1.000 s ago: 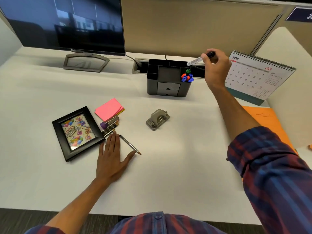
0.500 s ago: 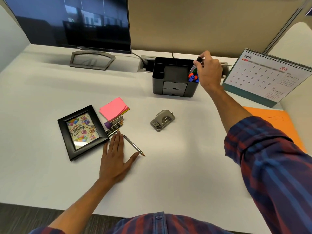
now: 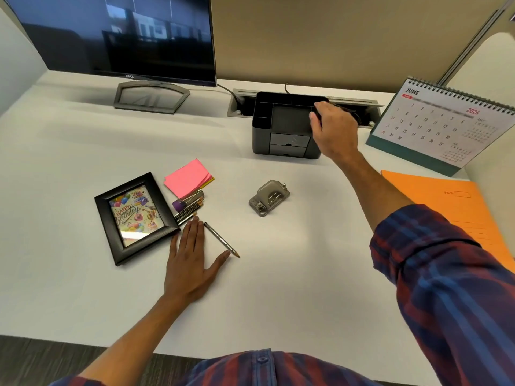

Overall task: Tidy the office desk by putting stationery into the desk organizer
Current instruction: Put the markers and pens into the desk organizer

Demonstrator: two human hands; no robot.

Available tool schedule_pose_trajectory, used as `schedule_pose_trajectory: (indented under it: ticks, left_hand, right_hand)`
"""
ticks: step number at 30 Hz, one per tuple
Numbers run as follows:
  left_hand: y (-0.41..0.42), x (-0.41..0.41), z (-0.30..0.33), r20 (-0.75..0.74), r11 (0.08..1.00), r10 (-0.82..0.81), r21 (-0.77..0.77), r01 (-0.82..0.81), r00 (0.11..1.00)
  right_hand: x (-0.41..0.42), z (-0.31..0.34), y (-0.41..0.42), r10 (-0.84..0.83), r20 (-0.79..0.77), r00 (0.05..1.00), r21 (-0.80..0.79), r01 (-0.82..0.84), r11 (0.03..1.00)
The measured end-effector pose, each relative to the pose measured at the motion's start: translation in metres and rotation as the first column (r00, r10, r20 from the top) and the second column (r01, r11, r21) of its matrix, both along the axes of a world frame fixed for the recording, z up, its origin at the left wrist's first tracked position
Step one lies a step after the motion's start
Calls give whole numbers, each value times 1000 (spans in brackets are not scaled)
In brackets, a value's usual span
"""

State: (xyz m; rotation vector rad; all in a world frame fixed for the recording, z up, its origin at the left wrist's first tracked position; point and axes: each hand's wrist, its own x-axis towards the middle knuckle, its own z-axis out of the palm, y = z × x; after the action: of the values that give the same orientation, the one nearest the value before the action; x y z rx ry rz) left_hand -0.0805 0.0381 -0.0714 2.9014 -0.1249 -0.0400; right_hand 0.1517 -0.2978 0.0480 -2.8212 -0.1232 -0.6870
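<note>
The black desk organizer (image 3: 278,118) with two small drawers stands at the back of the desk. My right hand (image 3: 334,132) hovers over its right compartment and hides it. Its fingers curl round a pen whose dark end (image 3: 316,115) peeks out at the fingertips. My left hand (image 3: 192,260) lies flat on the desk, fingers straight. A loose pencil (image 3: 221,239) lies just right of its fingers, near the thumb. A bundle of pencils and a purple-capped item (image 3: 189,206) lies beyond the fingertips, beside pink sticky notes (image 3: 187,176). A grey hole punch (image 3: 269,197) sits mid-desk.
A black photo frame (image 3: 136,218) lies left of my left hand. A monitor (image 3: 117,37) on its stand occupies the back left. A desk calendar (image 3: 440,121) stands at the right, with an orange folder (image 3: 457,207) in front of it. A cable tray runs behind the organizer.
My right hand has come down with the pen from above the organizer onto its right compartment, now hiding the coloured pens there. My left hand has stayed flat.
</note>
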Motion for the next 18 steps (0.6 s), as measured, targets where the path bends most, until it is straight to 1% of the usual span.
schedule_pose_trajectory:
  ticks: [3,5,14,18]
  left_hand:
    - [0,0,1,3,1000,-3,6,3,1000]
    - [-1,1,1,2,1000,-2,5,2,1000]
    - [0,0,2,-3,1000,-3,2,3,1000]
    - [0,0,1,-3,1000,-2,1,2,1000]
  right_hand:
    - [-6,-17,5,-17,-191,981,-38,10,999]
    - [-4,-23,5,-33,-255,966,-37,24,999]
    - [1,-25,9,-49,-338,940,2,53,999]
    - [3,-20,6,-47,-360,932,-11,46,999]
